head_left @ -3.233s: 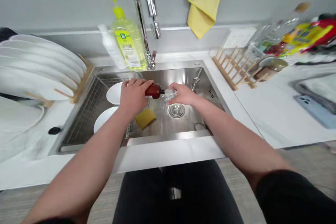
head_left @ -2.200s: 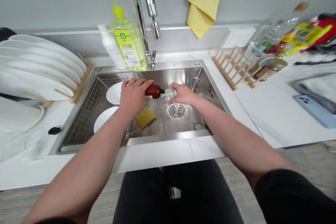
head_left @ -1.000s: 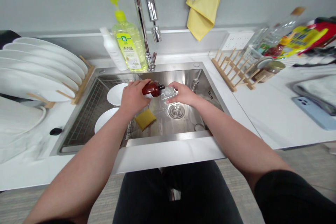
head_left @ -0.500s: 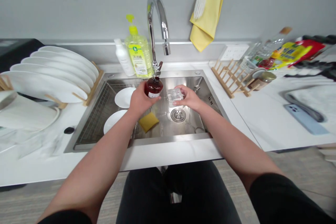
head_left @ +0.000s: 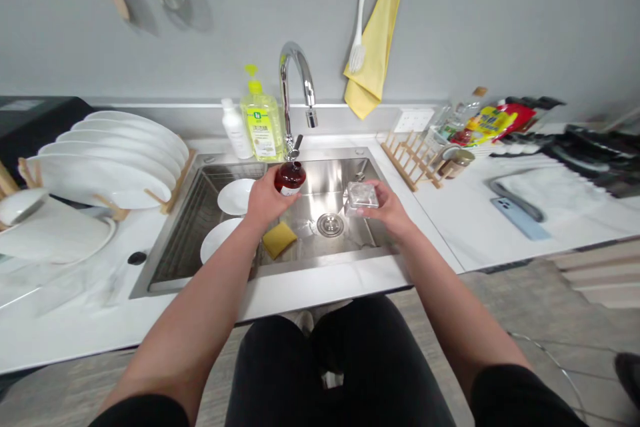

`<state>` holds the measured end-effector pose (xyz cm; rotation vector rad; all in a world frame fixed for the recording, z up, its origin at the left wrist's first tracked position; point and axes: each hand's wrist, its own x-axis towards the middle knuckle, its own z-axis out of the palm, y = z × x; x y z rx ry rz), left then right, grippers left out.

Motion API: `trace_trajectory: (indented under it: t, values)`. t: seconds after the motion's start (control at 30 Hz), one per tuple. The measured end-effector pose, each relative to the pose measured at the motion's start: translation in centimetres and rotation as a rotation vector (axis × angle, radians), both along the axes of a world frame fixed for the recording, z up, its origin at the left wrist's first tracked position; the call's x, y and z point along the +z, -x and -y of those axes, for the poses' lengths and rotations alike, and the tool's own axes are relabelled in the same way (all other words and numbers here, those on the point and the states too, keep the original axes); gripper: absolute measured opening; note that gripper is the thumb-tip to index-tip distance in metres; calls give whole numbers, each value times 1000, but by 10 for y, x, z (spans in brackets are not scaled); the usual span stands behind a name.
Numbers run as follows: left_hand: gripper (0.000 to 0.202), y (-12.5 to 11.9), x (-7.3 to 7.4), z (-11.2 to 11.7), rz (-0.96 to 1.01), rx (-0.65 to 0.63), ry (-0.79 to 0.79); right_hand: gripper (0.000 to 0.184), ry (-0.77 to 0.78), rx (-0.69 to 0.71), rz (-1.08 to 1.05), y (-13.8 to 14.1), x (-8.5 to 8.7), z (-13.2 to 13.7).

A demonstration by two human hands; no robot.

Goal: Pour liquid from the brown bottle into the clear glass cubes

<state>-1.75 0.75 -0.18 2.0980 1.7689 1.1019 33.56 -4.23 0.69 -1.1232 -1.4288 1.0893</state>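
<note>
My left hand [head_left: 263, 197] grips a small brown bottle [head_left: 290, 177] and holds it upright over the steel sink [head_left: 370, 248], just below the tap [head_left: 296, 87]. My right hand [head_left: 387, 208] holds a small clear square glass container [head_left: 363, 195] over the right half of the basin, near the drain [head_left: 330, 224]. A yellow sponge [head_left: 279, 239] lies on the sink floor under my left wrist. Two white dishes [head_left: 235, 195] sit on the wire rack in the sink's left part.
White plates [head_left: 115, 153] stand in a wooden rack at the left. A yellow soap bottle [head_left: 261, 121] and a white bottle [head_left: 233, 128] stand behind the sink. An empty wooden rack [head_left: 413, 161], jars, packets and a phone [head_left: 520, 217] lie on the right counter. A yellow cloth [head_left: 373, 67] hangs above.
The bottle has been tipped from lying sideways against the glass container to upright. My right hand has carried the container to the right, away from it. The view has pulled back and up.
</note>
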Motion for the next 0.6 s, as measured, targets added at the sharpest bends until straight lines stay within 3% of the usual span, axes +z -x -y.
trace_trajectory:
  t: [0.13,0.3,0.43,0.6]
  values:
    - [88,2,1,0,-30,-23,7,84,-8,-134,77,-44,0,35]
    - [89,3,-2,-1,-31,-44,6,80,35,-292,121,-106,-14,63]
    - [90,2,-5,-1,-5,-41,16,82,-7,-464,146,-142,-23,70]
    - [89,4,-5,-1,22,-19,37,92,-31,-672,146,-169,-37,61]
